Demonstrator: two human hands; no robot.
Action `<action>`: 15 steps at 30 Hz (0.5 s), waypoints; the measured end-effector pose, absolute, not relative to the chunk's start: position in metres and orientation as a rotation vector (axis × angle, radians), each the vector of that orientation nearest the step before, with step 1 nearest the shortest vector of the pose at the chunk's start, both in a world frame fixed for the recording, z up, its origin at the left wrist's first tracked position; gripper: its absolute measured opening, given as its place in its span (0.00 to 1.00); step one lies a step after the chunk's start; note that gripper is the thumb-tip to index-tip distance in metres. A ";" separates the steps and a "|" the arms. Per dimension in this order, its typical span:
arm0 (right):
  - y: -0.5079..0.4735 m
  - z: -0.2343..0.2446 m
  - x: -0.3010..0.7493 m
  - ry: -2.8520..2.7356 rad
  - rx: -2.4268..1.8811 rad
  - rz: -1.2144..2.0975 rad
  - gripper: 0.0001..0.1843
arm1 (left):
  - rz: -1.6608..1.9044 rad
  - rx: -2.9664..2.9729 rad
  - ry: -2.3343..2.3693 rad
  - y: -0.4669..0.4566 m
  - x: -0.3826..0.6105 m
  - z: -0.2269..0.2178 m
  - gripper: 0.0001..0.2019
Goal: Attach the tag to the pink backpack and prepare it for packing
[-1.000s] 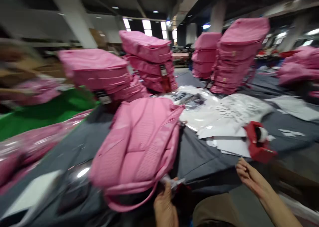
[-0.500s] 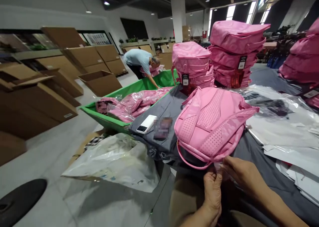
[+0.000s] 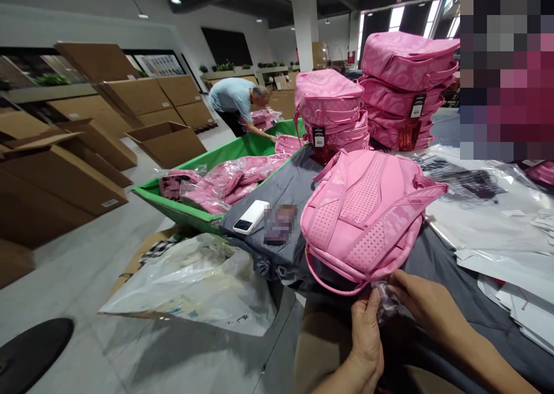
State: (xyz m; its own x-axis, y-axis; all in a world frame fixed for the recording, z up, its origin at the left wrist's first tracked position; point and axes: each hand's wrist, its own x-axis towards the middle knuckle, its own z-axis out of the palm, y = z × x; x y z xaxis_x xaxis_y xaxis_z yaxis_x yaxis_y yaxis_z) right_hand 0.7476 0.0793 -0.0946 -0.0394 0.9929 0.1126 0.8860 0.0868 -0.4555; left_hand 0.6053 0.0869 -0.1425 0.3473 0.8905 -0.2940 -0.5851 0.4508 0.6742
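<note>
Plastic wrap pinched between left hand and right hand, both angled inward, just below pink backpack.

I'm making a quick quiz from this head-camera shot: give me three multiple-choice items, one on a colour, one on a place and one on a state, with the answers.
1. What colour is the long open bin holding plastic-wrapped pink bags?
A. Red
B. Blue
C. Green

2. Where does the white rectangular smartphone lie?
A. On the grey cloth, left of the pink mesh-backed backpack
B. Inside the long open bin
C. On top of a cardboard box

3. What state is the clear plastic film between the left hand and right hand in?
A. Spread flat
B. Crumpled into a bunch
C. Folded into a neat square

Answers:
1. C, because its lining and rim show green.
2. A, because the phone rests on the cloth beside the backpack.
3. B, because the film bunches up at the fingers.
</note>
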 end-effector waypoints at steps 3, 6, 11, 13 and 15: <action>0.080 -0.100 0.751 -1.844 -1.778 0.746 0.17 | 0.977 0.479 0.703 0.089 0.606 -0.143 0.29; 0.084 -0.115 0.746 -1.756 -1.709 0.818 0.21 | 0.971 0.496 0.727 0.091 0.603 -0.146 0.30; 0.086 -0.136 0.738 -1.658 -1.634 0.836 0.23 | 0.954 0.552 0.734 0.095 0.599 -0.150 0.33; 0.083 -0.140 0.739 -1.610 -1.651 0.807 0.24 | 0.942 0.550 0.719 0.095 0.600 -0.150 0.34; 0.081 -0.144 0.741 -1.531 -1.692 0.762 0.25 | 0.940 0.538 0.716 0.095 0.603 -0.151 0.34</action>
State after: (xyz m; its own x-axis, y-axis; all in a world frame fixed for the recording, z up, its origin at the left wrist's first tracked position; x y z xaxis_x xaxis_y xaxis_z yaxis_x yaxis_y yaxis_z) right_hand 0.7415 0.0808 -0.1444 0.1205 0.9919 0.0392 0.5667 -0.0363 -0.8231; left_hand 0.6027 0.0947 -0.1506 0.3944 0.8645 -0.3116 -0.5307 0.4911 0.6907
